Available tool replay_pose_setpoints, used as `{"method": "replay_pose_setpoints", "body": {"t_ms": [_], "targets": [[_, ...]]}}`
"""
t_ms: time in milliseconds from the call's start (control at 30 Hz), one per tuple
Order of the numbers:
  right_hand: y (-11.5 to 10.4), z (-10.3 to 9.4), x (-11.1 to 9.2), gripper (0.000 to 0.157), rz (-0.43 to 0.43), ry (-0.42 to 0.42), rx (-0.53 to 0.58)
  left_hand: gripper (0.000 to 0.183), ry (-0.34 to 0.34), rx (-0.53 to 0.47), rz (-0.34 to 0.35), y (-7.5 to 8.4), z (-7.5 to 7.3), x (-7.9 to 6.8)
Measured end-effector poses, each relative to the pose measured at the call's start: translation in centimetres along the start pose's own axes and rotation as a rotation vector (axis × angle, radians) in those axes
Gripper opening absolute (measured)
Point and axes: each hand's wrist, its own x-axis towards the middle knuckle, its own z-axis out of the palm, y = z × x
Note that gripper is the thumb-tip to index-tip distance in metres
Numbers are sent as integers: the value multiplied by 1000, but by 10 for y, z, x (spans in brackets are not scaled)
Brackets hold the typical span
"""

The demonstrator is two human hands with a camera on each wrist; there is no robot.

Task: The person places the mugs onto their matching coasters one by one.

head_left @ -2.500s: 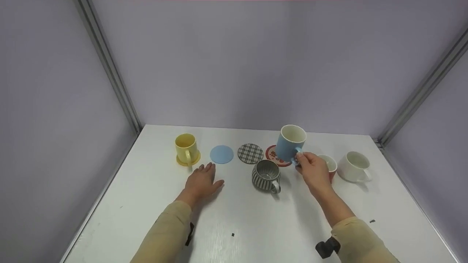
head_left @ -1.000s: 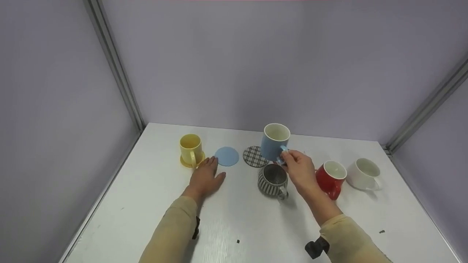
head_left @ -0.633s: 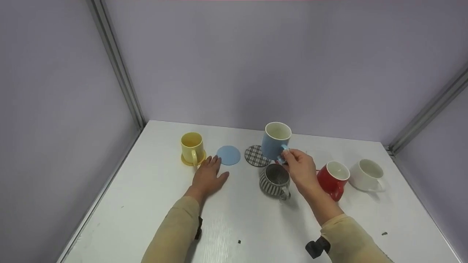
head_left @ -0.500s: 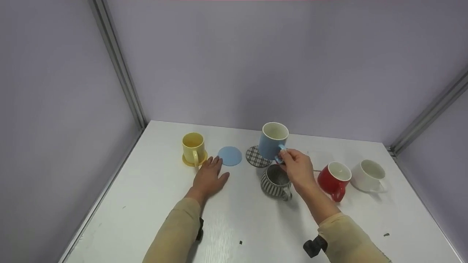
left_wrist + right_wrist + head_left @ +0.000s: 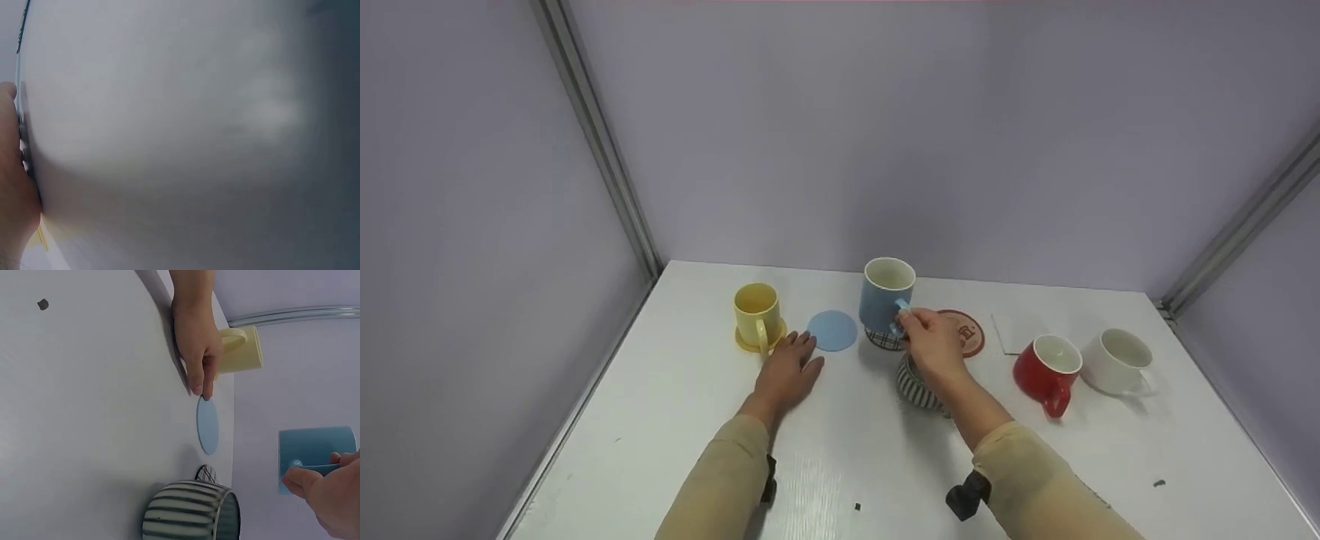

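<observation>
My right hand pinches the handle of a light blue mug and holds it upright above the black-and-white plaid coaster, which it partly covers. In the right wrist view the blue mug hangs clear of the table. A grey striped mug stands below my right hand, half hidden by it. My left hand lies flat with straight fingers, its tips by the edge of a light blue coaster. Left of it, a yellow mug stands on a yellow coaster.
A red patterned coaster lies right of the plaid one. Farther right are a white square coaster, a red mug and a white mug. Grey walls enclose the white table at back and sides.
My right hand has carried the blue mug left, from over the red patterned coaster to over the plaid one. The left hand stays on the table, its fingertips now by the blue coaster.
</observation>
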Motion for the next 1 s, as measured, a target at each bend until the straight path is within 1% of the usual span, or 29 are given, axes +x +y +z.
{"method": "replay_pose_setpoints", "body": {"t_ms": [67,167,300,367,567,633,800,900,1000], "targets": [[0,8,2,30,18,-5,9,52,6,-3,0,-2,-1,1],[-1,17,2,30,52,-12,23,49,21,8,21,-4,0,5],[1,25,1,31,75,-2,18,47,22,19,45,-3,0,7],[4,28,1,31,77,1,36,48,13,24,43,-3,0,7],[10,34,1,31,98,11,146,50,-13,47,30,-1,2,7],[10,35,2,30,98,18,162,51,-19,57,27,-1,2,8],[9,37,5,30,94,25,185,52,-16,66,49,1,4,11],[11,40,6,28,81,21,172,51,-21,69,50,2,4,10],[12,44,8,27,65,22,150,50,-11,65,60,5,5,10]]}}
